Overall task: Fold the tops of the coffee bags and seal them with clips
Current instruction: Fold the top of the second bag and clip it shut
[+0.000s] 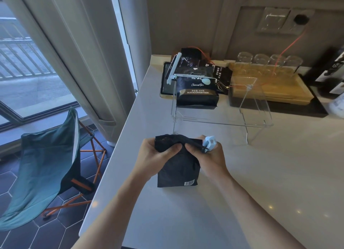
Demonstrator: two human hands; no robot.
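A black coffee bag [177,171] lies on the white counter [260,174] in front of me, barcode near its lower edge. My left hand [150,155] grips the left side of its crumpled top. My right hand [210,155] pinches the right side of the top and also holds a light blue clip [208,142] against that edge. Further back, a second black coffee bag [197,92] stands in a clear acrylic stand [247,118], its top closed with a long white clip [195,75]. More dark bags [221,74] and another white clip [174,68] lie behind it.
A wooden tray [268,88] with upturned glasses [260,60] sits at the back right on a dark mat. A tablet [165,85] lies at the back left. The counter's left edge drops to a tiled floor with a teal folding chair [42,167].
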